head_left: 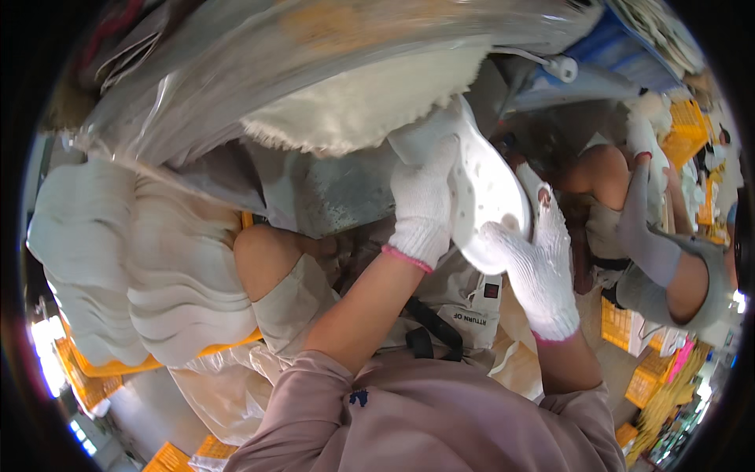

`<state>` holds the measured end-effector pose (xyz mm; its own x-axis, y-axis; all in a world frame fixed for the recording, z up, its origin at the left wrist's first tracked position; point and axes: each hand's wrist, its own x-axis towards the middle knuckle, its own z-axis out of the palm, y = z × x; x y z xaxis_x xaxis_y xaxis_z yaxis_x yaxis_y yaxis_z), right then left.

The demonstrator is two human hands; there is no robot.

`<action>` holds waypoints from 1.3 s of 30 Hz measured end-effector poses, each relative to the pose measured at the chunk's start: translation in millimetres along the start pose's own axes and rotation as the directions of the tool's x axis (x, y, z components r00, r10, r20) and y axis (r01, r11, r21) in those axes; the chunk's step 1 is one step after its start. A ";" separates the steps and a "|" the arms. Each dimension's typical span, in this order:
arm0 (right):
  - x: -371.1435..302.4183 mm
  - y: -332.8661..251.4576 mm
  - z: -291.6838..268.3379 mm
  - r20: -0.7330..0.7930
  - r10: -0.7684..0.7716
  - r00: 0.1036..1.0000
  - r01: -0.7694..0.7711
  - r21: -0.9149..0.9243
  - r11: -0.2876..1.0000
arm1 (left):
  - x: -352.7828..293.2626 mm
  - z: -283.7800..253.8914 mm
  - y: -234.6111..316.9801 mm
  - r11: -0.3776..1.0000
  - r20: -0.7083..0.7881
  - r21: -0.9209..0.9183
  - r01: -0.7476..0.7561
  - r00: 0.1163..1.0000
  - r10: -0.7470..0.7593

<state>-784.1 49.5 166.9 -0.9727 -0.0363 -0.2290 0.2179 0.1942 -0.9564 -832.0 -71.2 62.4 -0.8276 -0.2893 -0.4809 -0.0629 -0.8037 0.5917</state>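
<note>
A white, curved, sole-shaped piece (489, 189) with small holes is held tilted between my two hands. My left hand (425, 197), in a white knitted glove with a pink cuff, grips its left side. The gloved right hand (543, 263) has its thumb over the lower right edge, fingers along the right side; one fingertip of the glove is worn or stained. Just above is a large, fluffy white buffing wheel (362, 102) with a frayed edge. The piece's upper end lies close to that edge; whether they touch I cannot tell.
Clear plastic sheeting (236, 71) hangs over the wheel. At left, stacks of wavy white pieces (189, 275) fill a yellow crate (149, 363). At right a seated co-worker's sleeved arm (649, 244) reaches toward other white things. More yellow crates (621, 324) stand beyond, and a white plug (561, 68) hangs above.
</note>
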 end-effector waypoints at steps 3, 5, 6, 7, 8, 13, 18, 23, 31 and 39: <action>9.4 28.0 -3.2 -0.167 -0.141 0.976 0.135 -0.051 0.990 | 6.4 17.2 4.3 0.999 -0.035 -0.039 0.020 0.999 -0.022; 27.8 41.8 1.4 -0.215 -0.206 0.954 0.165 -0.193 0.967 | 13.4 24.1 8.7 1.000 -0.075 -0.030 -0.006 0.997 0.004; 38.0 45.1 4.1 -0.219 -0.249 0.943 0.181 -0.289 0.940 | 18.1 25.9 9.8 1.000 -0.106 0.025 -0.010 0.994 0.013; 46.6 45.9 7.2 -0.212 -0.360 0.908 0.252 -0.409 0.877 | 23.9 26.6 10.4 0.997 -0.139 0.076 -0.015 0.990 0.026; 55.6 45.1 10.9 -0.188 -0.257 0.948 0.217 -0.212 0.953 | 31.1 26.1 10.5 0.992 -0.154 0.126 -0.027 0.987 0.046; 93.1 40.2 23.2 -0.105 -0.376 0.921 0.307 -0.402 0.863 | 77.0 -2.3 19.2 0.987 -0.050 0.069 0.142 0.989 -0.139; 130.2 44.8 31.9 -0.043 -0.394 0.918 0.347 -0.394 0.851 | 94.7 -70.8 57.0 0.828 -0.072 0.546 0.127 0.992 -0.105; 138.0 33.3 42.4 0.026 -0.390 0.920 0.380 -0.299 0.876 | 63.1 -131.4 76.5 -0.069 0.136 0.991 -0.119 0.907 0.398; 173.7 63.0 56.5 0.019 -0.253 0.967 0.251 -0.203 0.946 | 12.3 -137.1 86.8 0.510 0.320 0.805 -0.304 0.946 0.058; 81.8 3.3 35.1 0.298 -0.360 0.884 0.463 -0.451 0.763 | 29.6 -53.6 13.2 0.827 0.319 0.410 -0.385 0.910 0.265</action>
<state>-860.1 12.8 138.7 -0.9149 -0.3941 0.0877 -0.3194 0.5737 -0.7542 -827.4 -118.2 21.3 -0.9476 -0.3105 -0.0746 0.0373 -0.3399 0.9397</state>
